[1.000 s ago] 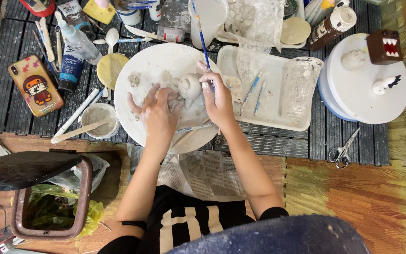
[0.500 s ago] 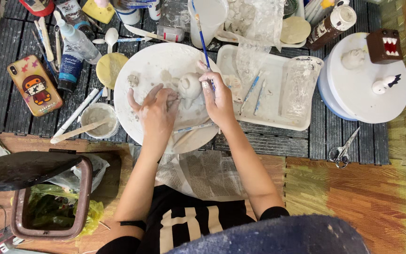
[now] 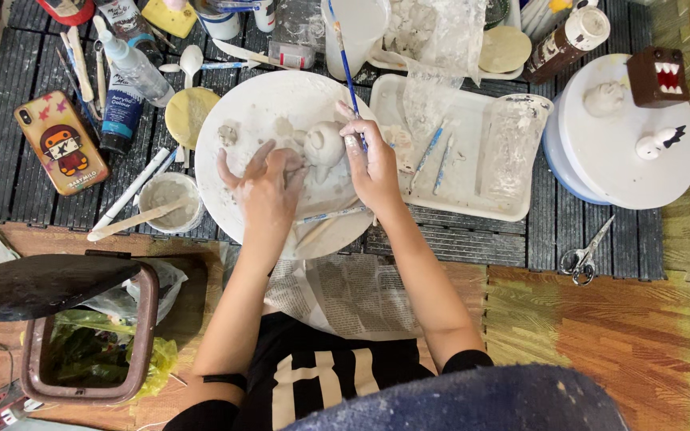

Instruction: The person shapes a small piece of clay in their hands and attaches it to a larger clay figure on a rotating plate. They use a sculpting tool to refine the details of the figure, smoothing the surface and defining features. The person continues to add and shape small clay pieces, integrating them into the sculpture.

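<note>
From the head camera, the left hand lies spread, fingers apart, on the round white board, its fingertips touching a small pale clay figure near the board's middle. The right hand pinches a thin blue-handled brush between thumb and fingers, resting just beside the figure's right side.

Around the board: a small cup of grey slip with a wooden stick to the left, a blue paint tube and a phone in a cartoon case farther left. A white rectangular tray with blue tools sits to the right, then a round white turntable carrying a brown box-shaped figure. Scissors lie below it.

Everything rests on a dark slatted mat over woven flooring. Newspaper covers the person's lap; a brown bin stands at the lower left.
</note>
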